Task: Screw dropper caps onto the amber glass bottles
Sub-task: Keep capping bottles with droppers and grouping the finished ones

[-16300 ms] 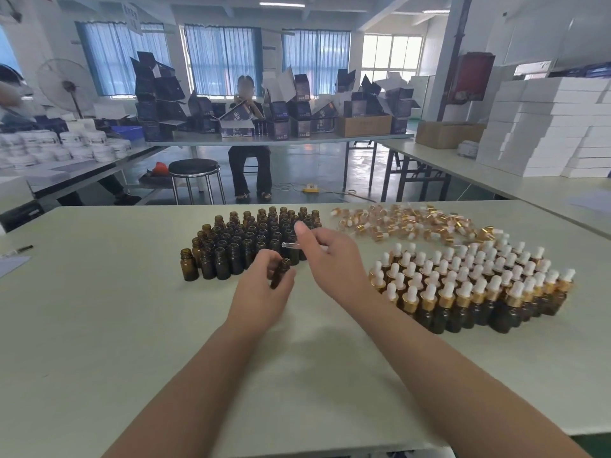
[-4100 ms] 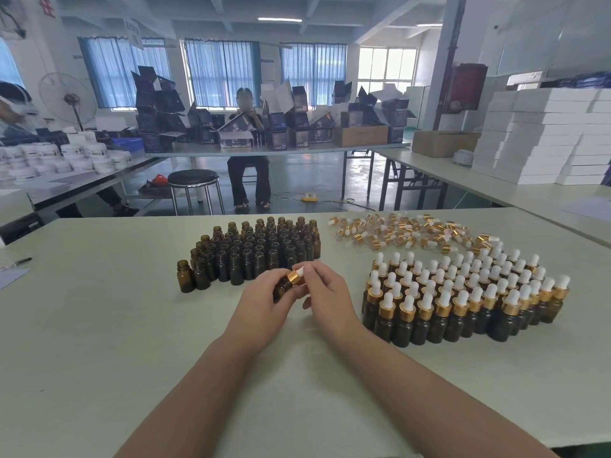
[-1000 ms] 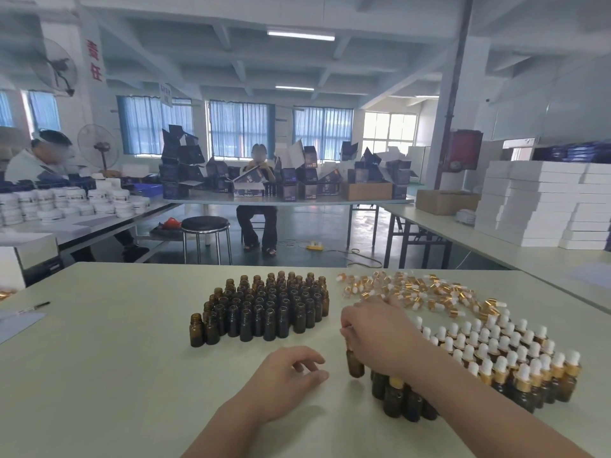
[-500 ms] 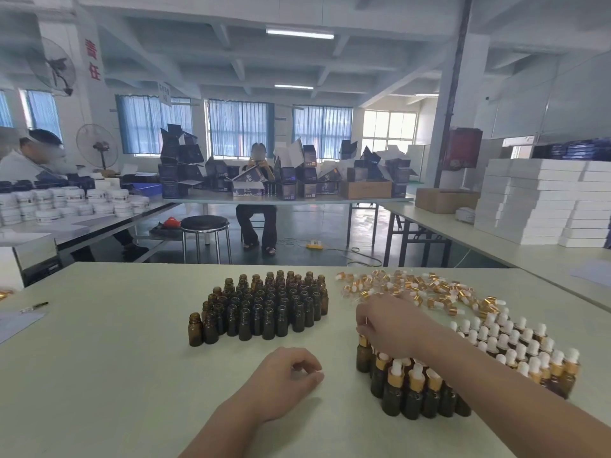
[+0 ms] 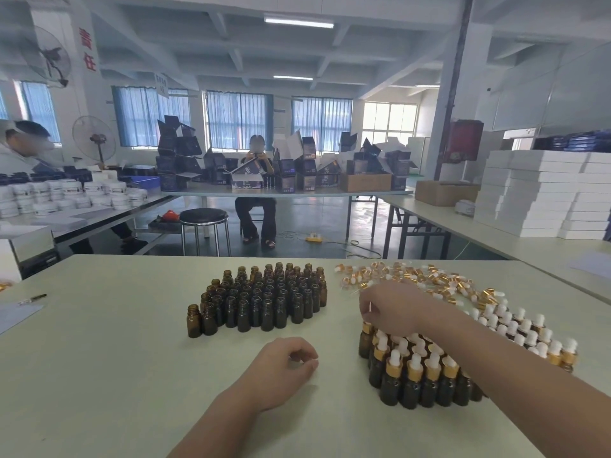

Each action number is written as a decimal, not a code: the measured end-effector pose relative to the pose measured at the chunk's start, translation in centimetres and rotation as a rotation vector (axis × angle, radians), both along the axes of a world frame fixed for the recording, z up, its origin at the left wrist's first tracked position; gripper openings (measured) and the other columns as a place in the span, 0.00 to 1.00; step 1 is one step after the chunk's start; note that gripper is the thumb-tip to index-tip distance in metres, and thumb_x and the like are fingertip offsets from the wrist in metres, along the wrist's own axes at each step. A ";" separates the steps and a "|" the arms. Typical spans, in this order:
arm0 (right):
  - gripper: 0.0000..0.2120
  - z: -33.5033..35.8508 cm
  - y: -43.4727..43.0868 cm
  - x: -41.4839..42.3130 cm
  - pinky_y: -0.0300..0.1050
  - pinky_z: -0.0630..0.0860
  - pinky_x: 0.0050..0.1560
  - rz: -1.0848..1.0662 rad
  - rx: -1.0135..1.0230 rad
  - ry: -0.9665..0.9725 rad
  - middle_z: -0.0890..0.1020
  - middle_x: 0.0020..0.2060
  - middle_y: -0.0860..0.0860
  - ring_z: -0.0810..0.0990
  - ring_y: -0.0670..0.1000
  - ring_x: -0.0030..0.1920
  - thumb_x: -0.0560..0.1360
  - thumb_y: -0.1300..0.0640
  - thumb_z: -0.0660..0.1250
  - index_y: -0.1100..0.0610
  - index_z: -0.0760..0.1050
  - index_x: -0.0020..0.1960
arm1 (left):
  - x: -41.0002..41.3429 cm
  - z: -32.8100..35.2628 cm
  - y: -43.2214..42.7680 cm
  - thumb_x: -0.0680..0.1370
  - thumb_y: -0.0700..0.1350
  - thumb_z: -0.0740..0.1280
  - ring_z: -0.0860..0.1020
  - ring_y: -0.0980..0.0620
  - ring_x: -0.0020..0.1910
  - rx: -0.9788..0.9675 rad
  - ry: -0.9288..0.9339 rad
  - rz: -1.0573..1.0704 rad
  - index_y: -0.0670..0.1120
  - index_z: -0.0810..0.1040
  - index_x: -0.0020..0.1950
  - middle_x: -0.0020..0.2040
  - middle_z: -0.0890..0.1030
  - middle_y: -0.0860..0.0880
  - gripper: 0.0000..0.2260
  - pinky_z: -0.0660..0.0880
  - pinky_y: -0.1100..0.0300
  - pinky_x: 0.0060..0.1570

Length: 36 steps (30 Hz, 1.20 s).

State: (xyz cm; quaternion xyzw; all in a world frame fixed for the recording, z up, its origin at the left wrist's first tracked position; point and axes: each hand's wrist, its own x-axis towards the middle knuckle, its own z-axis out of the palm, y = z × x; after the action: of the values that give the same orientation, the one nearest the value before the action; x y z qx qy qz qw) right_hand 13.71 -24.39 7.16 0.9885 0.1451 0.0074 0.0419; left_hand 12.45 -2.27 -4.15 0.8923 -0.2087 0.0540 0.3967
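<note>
Open amber bottles (image 5: 261, 300) stand in a cluster at the table's middle. Loose gold dropper caps (image 5: 426, 276) lie in a pile at the back right. Capped bottles (image 5: 426, 375) with white bulbs stand packed together at the right. My right hand (image 5: 393, 309) hovers over that group's back left corner, fingers curled down around the top of one capped bottle (image 5: 365, 340) standing on the table; its bulb is hidden under the fingers. My left hand (image 5: 281, 368) rests on the table in front of the open bottles, fingers loosely curled, holding nothing.
The pale green table (image 5: 99, 375) has a pen (image 5: 33, 298) and a sheet of paper at its left edge. Beyond it stand a black stool (image 5: 204, 219), other work tables, stacked white boxes (image 5: 542, 196), and two seated people.
My right hand carried the capped bottle from beside the group and set it down at the group's back left corner. The left hand stayed resting on the table.
</note>
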 end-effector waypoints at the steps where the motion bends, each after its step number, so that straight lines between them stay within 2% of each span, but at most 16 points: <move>1: 0.11 0.1 0.0 0.0 0.56 0.61 0.69 0.004 -0.004 0.007 0.78 0.56 0.47 0.73 0.49 0.60 0.80 0.53 0.59 0.50 0.76 0.60 | 0.0 0.0 0.0 0.77 0.47 0.67 0.76 0.61 0.47 -0.008 0.000 0.003 0.55 0.80 0.47 0.44 0.80 0.59 0.04 0.69 0.72 0.46; 5: 0.12 0.3 0.0 -0.1 0.57 0.60 0.70 0.023 -0.042 0.019 0.77 0.55 0.47 0.72 0.50 0.60 0.79 0.54 0.59 0.50 0.75 0.60 | -0.1 0.2 -0.1 0.77 0.45 0.67 0.76 0.63 0.43 -0.046 0.004 0.014 0.53 0.81 0.47 0.43 0.80 0.59 0.04 0.69 0.73 0.43; 8: 0.13 0.6 0.1 0.1 0.51 0.68 0.64 0.032 -0.042 0.066 0.77 0.57 0.49 0.73 0.50 0.59 0.79 0.55 0.59 0.51 0.75 0.61 | -0.2 0.2 -0.2 0.76 0.42 0.67 0.76 0.66 0.41 -0.094 -0.007 0.028 0.50 0.81 0.46 0.40 0.81 0.58 0.05 0.70 0.73 0.41; 11: 0.12 0.9 0.0 0.8 0.45 0.73 0.59 0.054 0.037 0.076 0.77 0.57 0.49 0.73 0.49 0.56 0.78 0.54 0.60 0.52 0.75 0.60 | 0.0 0.1 0.0 0.77 0.42 0.66 0.75 0.63 0.37 -0.164 -0.038 0.114 0.52 0.80 0.42 0.35 0.79 0.56 0.07 0.71 0.71 0.39; 13: 0.10 1.3 -0.4 1.7 0.45 0.72 0.58 0.055 0.082 0.055 0.77 0.54 0.48 0.73 0.48 0.54 0.78 0.52 0.60 0.51 0.76 0.55 | 0.2 0.1 0.4 0.77 0.42 0.65 0.74 0.62 0.34 -0.225 -0.072 0.199 0.53 0.78 0.41 0.34 0.78 0.55 0.08 0.71 0.69 0.36; 15: 0.07 1.6 -1.4 3.0 0.46 0.73 0.56 0.020 0.128 0.044 0.76 0.46 0.46 0.74 0.48 0.50 0.79 0.50 0.60 0.50 0.75 0.47 | 0.4 0.3 0.7 0.77 0.42 0.65 0.73 0.61 0.34 -0.265 -0.127 0.318 0.54 0.77 0.41 0.34 0.77 0.54 0.08 0.71 0.68 0.34; 17: 0.09 1.7 -2.8 4.6 0.45 0.73 0.50 -0.046 0.203 0.020 0.75 0.42 0.45 0.76 0.49 0.47 0.79 0.50 0.61 0.50 0.72 0.41 | 0.7 1.0 1.3 0.77 0.42 0.65 0.74 0.59 0.35 -0.284 -0.208 0.465 0.55 0.77 0.40 0.35 0.77 0.54 0.09 0.70 0.66 0.34; 18: 0.08 1.7 -3.7 5.5 0.44 0.72 0.49 -0.093 0.234 -0.002 0.76 0.43 0.47 0.76 0.49 0.47 0.79 0.50 0.61 0.51 0.72 0.42 | 0.9 1.4 2.0 0.76 0.41 0.66 0.74 0.58 0.36 -0.283 -0.259 0.542 0.54 0.77 0.40 0.37 0.76 0.54 0.08 0.72 0.62 0.36; 20: 0.09 1.3 -5.8 7.3 0.45 0.72 0.52 -0.210 0.235 -0.057 0.78 0.53 0.53 0.75 0.52 0.52 0.79 0.52 0.61 0.56 0.75 0.54 | 1.7 2.0 3.7 0.75 0.40 0.66 0.77 0.50 0.41 -0.271 -0.336 0.698 0.48 0.81 0.46 0.41 0.79 0.50 0.06 0.77 0.51 0.44; 22: 0.17 0.6 -8.0 8.9 0.47 0.72 0.58 -0.349 0.149 -0.048 0.76 0.61 0.57 0.74 0.55 0.60 0.79 0.53 0.60 0.59 0.71 0.65 | 2.5 1.9 5.4 0.74 0.40 0.66 0.76 0.42 0.51 -0.282 -0.307 0.865 0.43 0.79 0.57 0.51 0.79 0.42 0.12 0.75 0.45 0.54; 24: 0.23 -0.4 -9.8 10.0 0.49 0.70 0.63 -0.480 0.031 0.030 0.71 0.67 0.58 0.71 0.57 0.65 0.79 0.52 0.60 0.59 0.65 0.72 | 3.0 1.4 6.3 0.74 0.41 0.67 0.71 0.36 0.60 -0.253 -0.195 1.015 0.41 0.73 0.65 0.61 0.73 0.36 0.19 0.70 0.41 0.61; 26: 0.26 -1.2 -11.0 10.7 0.50 0.69 0.66 -0.565 -0.040 0.125 0.68 0.70 0.57 0.68 0.57 0.68 0.79 0.52 0.60 0.59 0.60 0.74 | 3.2 1.3 6.4 0.75 0.42 0.66 0.66 0.33 0.63 -0.208 -0.119 1.084 0.41 0.67 0.70 0.66 0.67 0.34 0.24 0.65 0.38 0.62; 29: 0.28 -1.9 -11.6 11.1 0.49 0.70 0.66 -0.609 -0.098 0.234 0.68 0.70 0.56 0.70 0.57 0.68 0.79 0.52 0.61 0.59 0.58 0.75 | 3.4 1.3 6.2 0.76 0.43 0.65 0.64 0.33 0.65 -0.180 -0.056 1.071 0.42 0.62 0.73 0.69 0.64 0.35 0.27 0.63 0.37 0.64; 33: 0.30 -2.6 -11.8 11.2 0.51 0.68 0.68 -0.603 -0.114 0.257 0.65 0.73 0.56 0.66 0.57 0.71 0.78 0.49 0.62 0.57 0.57 0.76 | 3.7 0.9 6.3 0.77 0.44 0.64 0.64 0.33 0.67 -0.160 0.033 0.998 0.44 0.58 0.76 0.72 0.63 0.37 0.29 0.62 0.39 0.65; 36: 0.30 -3.2 -12.0 11.2 0.51 0.70 0.66 -0.595 -0.065 0.270 0.67 0.71 0.56 0.69 0.57 0.68 0.77 0.52 0.65 0.57 0.59 0.75 | 3.8 0.8 6.4 0.77 0.44 0.64 0.64 0.34 0.67 -0.156 0.055 0.975 0.47 0.57 0.76 0.72 0.63 0.38 0.29 0.62 0.41 0.65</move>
State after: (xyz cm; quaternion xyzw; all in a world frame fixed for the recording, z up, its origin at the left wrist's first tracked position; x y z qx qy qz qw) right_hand 24.90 -36.41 4.00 0.9778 -0.1457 -0.1407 0.0542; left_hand 16.21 4.11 -3.31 0.8548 0.2480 0.2254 0.3963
